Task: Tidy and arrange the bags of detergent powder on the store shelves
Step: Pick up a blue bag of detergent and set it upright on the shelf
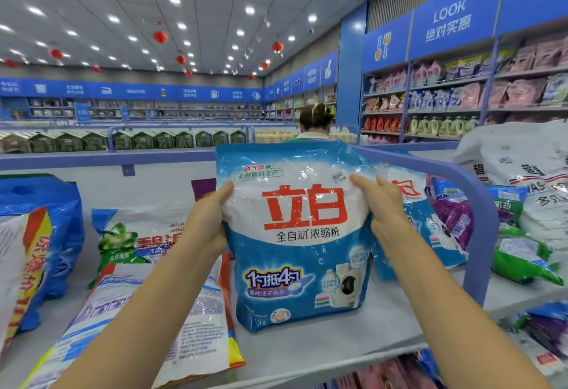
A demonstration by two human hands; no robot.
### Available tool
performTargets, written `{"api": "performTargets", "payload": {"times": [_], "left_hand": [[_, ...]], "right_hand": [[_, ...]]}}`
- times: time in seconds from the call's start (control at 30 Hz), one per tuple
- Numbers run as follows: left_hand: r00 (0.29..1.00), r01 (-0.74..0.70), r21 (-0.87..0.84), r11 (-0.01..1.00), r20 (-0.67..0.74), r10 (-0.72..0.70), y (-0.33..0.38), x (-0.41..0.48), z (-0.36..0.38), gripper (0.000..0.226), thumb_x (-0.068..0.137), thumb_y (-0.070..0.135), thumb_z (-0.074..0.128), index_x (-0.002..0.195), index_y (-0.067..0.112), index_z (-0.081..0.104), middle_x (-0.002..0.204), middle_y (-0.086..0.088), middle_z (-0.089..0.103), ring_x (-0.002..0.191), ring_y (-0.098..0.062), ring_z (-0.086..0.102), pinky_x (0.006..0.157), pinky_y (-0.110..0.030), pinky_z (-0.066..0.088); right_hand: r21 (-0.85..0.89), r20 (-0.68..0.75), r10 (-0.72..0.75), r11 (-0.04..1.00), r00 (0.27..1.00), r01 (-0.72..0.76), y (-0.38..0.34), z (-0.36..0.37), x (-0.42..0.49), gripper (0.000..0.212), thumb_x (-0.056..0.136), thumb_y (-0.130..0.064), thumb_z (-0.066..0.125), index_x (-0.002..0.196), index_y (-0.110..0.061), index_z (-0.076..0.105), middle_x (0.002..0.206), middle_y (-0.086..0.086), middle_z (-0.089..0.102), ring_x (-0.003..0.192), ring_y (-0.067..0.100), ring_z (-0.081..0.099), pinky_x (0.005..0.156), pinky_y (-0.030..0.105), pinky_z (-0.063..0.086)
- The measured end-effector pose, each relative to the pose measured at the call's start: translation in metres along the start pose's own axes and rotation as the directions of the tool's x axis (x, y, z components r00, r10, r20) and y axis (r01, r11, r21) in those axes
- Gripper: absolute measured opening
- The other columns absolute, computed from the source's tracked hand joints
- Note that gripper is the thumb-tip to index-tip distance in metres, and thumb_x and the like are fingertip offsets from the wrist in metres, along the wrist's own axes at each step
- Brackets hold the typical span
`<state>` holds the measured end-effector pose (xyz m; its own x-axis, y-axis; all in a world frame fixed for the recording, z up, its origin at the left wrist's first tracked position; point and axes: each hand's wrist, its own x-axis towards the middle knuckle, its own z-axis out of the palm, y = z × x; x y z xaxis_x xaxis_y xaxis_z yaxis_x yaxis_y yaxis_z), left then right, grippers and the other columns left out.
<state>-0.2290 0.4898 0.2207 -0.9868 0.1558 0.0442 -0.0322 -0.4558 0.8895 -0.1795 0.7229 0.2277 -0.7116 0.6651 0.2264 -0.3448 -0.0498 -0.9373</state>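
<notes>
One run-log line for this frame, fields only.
left hand: gripping bag edge | right hand: gripping opposite edge | blue-and-white detergent bag: upright on shelf

**What we can read on the shelves**

We read big red characters "立白" on the blue and white detergent bag (295, 235), with "全自动浓缩粉" in dark print below them. Lower on it we see "1勺抵4勺". Near its top we make out "天然原料生产" in green. High on the right wall, we read "LOOK" and "绝对实惠" in white on a blue sign (448, 19). On the white sack (519, 158) at far right we make out "超". Other packs carry print too blurred for us.
</notes>
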Motion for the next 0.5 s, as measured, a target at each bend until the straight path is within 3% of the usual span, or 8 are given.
{"api": "performTargets", "payload": {"times": [0.1, 0.17, 0.27, 0.37, 0.43, 0.5], "left_hand": [[0.992, 0.071, -0.035, 0.997, 0.106, -0.067, -0.009, -0.004, 0.015, 0.017, 0.096, 0.025, 0.051, 0.09, 0.013, 0.062, 0.07, -0.004, 0.072, 0.056, -0.017, 0.069, 0.047, -0.028, 0.055], [0.982, 0.109, -0.043, 0.993, 0.163, -0.1, -0.017, -0.009, 0.03, 0.016, 0.096, 0.024, 0.05, 0.088, 0.014, 0.061, 0.064, -0.003, 0.071, 0.052, -0.017, 0.068, 0.042, -0.029, 0.054], [0.959, 0.131, -0.033, 0.991, 0.258, -0.118, -0.023, -0.013, 0.047, 0.019, 0.096, 0.03, 0.049, 0.1, 0.016, 0.062, 0.087, -0.006, 0.073, 0.075, -0.021, 0.069, 0.056, -0.035, 0.055], [0.922, 0.101, 0.048, 0.994, 0.371, -0.112, -0.028, -0.011, 0.049, 0.035, 0.094, 0.04, 0.048, 0.119, 0.019, 0.059, 0.112, -0.005, 0.069, 0.103, -0.025, 0.064, 0.081, -0.04, 0.051], [0.907, 0.065, 0.16, 0.985, 0.402, -0.125, -0.04, -0.014, 0.047, 0.042, 0.081, 0.044, 0.059, 0.116, 0.021, 0.061, 0.112, -0.003, 0.07, 0.107, -0.025, 0.062, 0.094, -0.046, 0.046], [0.902, 0.109, 0.193, 0.975, 0.393, -0.179, -0.054, -0.021, 0.047, 0.042, 0.073, 0.04, 0.065, 0.109, 0.02, 0.063, 0.1, -0.003, 0.074, 0.101, -0.027, 0.064, 0.095, -0.05, 0.046]], "right_hand": [[-0.026, -0.109, -0.019, 1.0, 0.994, 0.017, -0.006, -0.015, 0.0, 0.016, 0.082, -0.01, 0.067, 0.073, -0.015, 0.056, 0.075, 0.006, 0.064, 0.063, 0.018, 0.061, 0.057, 0.028, 0.053], [-0.044, -0.181, -0.025, 0.999, 0.983, 0.018, -0.01, -0.028, 0.002, 0.013, 0.079, -0.01, 0.069, 0.072, -0.013, 0.058, 0.081, 0.011, 0.068, 0.066, 0.022, 0.065, 0.063, 0.035, 0.057], [-0.057, -0.276, -0.014, 0.998, 0.961, -0.002, -0.012, -0.05, 0.01, 0.013, 0.075, -0.013, 0.074, 0.074, -0.012, 0.062, 0.084, 0.012, 0.07, 0.077, 0.029, 0.069, 0.075, 0.046, 0.058], [-0.162, -0.349, -0.079, 0.986, 0.934, 0.023, -0.011, -0.059, 0.016, 0.019, 0.076, -0.025, 0.075, 0.086, -0.013, 0.064, 0.088, 0.006, 0.068, 0.083, 0.027, 0.067, 0.08, 0.043, 0.055], [-0.314, -0.352, -0.152, 0.949, 0.924, 0.036, -0.013, -0.055, 0.013, 0.031, 0.082, -0.033, 0.068, 0.104, -0.012, 0.06, 0.101, 0.006, 0.066, 0.097, 0.03, 0.063, 0.087, 0.044, 0.051], [-0.439, -0.235, -0.194, 0.896, 0.952, 0.075, -0.019, -0.052, -0.002, 0.046, 0.087, -0.035, 0.061, 0.125, -0.012, 0.047, 0.121, 0.006, 0.059, 0.112, 0.03, 0.056, 0.094, 0.045, 0.046]]}}
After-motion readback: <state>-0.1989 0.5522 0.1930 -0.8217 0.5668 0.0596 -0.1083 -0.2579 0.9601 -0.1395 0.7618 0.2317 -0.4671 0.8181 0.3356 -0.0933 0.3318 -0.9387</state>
